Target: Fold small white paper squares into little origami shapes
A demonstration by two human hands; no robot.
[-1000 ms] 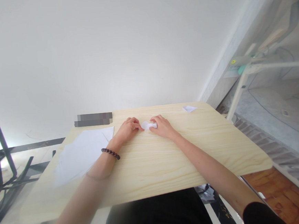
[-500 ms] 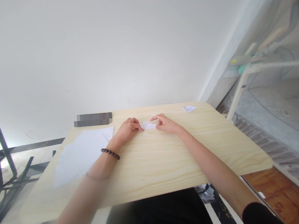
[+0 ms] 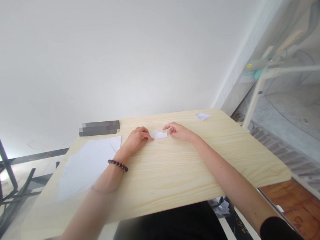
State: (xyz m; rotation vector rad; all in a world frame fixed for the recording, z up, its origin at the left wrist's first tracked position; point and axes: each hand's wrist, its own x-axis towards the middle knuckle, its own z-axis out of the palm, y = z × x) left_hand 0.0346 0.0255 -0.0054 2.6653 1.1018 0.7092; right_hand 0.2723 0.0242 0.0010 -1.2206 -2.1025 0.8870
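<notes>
A small folded white paper (image 3: 159, 134) lies flat on the light wooden table (image 3: 164, 175), toward its far edge. My left hand (image 3: 136, 138), with a dark bead bracelet on the wrist, rests on the table with curled fingers pressing the paper's left end. My right hand (image 3: 179, 131) sits at the paper's right end. Its fingers are curled, with the index tip and thumb at the paper's edge.
A large white sheet (image 3: 86, 166) lies on the table's left part. A small folded white scrap (image 3: 202, 116) sits at the far right corner. A blurred dark strip (image 3: 99, 128) lies at the far edge. A white wall rises behind; a white frame (image 3: 255, 97) stands right.
My right hand has slid to the right off the folded paper, uncovering most of it. My left hand has stayed in place.
</notes>
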